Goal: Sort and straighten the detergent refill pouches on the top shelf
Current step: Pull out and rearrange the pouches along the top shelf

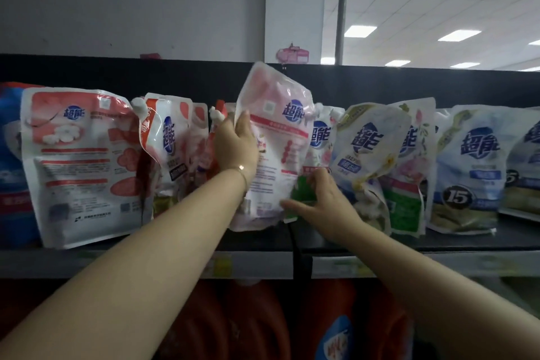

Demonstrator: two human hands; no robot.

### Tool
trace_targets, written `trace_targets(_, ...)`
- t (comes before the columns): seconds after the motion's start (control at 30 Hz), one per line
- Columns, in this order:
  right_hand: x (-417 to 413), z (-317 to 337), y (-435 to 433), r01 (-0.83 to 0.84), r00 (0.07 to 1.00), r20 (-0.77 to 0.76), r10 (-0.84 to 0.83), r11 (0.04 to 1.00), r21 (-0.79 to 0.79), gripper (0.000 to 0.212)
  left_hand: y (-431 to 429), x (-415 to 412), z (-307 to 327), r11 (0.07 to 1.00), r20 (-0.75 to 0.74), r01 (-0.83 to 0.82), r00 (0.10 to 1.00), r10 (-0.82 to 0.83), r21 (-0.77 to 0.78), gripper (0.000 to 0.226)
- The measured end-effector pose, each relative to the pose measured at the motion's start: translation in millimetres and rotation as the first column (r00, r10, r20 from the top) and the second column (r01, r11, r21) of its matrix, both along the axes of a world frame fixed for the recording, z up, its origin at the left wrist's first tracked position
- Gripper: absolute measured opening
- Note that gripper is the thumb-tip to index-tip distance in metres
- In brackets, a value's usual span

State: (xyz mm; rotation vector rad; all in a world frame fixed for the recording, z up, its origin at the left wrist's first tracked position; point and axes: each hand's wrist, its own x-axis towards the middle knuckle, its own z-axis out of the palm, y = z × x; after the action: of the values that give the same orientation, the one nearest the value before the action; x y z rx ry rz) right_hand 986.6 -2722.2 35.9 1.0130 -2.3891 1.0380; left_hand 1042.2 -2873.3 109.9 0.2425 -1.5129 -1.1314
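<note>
A pink-and-white refill pouch (pixel 277 137) stands tilted in the middle of the top shelf (pixel 467 240), its back label facing me. My left hand (pixel 237 145) grips its left edge, thumb on the front. My right hand (pixel 321 202) holds the lower corner of a green-bottomed pouch (pixel 304 190) just right of it, thumb stretched toward the pink pouch's base. A large red-and-white pouch (pixel 79 161) leans at the left, and smaller red-and-white pouches (pixel 169 140) crowd behind it.
To the right slump a yellow-and-white pouch (pixel 368 146), a green-and-pink pouch (pixel 409 184) and blue "15" pouches (pixel 467 169). A blue pack (pixel 11 155) sits far left. Orange jugs (pixel 251 321) fill the shelf below. A black back panel (pixel 175 76) runs behind the row.
</note>
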Motion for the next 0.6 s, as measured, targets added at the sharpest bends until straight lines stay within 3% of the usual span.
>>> trace_targets(0.1,5,-5,-23,0.094,0.995,-0.026,-0.093,0.995,0.03,0.079,0,-7,-21,0.978,-0.06,0.146,0.989,-0.138,0.151,0.029)
trace_targets(0.17,5,-12,-34,0.156,0.986,-0.067,-0.153,0.987,0.033,0.079,-4,-12,-36,0.972,0.003,0.146,0.989,-0.149,0.187,0.032)
trace_targets(0.33,7,-22,-49,0.212,0.976,-0.049,-0.211,0.977,0.007,0.064,-25,-13,-58,0.986,0.209,0.165,0.963,-0.168,0.03,0.049)
trace_targets(0.43,14,-24,-67,0.194,0.98,-0.053,-0.193,0.981,0.014,0.053,-35,-8,-81,0.991,0.328,0.133,0.937,-0.12,-0.019,0.041)
trace_targets(0.5,17,-25,-80,0.189,0.981,-0.051,-0.188,0.982,0.026,0.051,-41,-1,-96,0.992,0.413,0.103,0.909,-0.064,-0.073,0.033)
trace_targets(0.6,17,-25,-87,0.153,0.988,-0.013,-0.152,0.987,0.04,0.057,-50,12,-108,0.988,0.509,0.1,0.86,-0.028,-0.114,0.051)
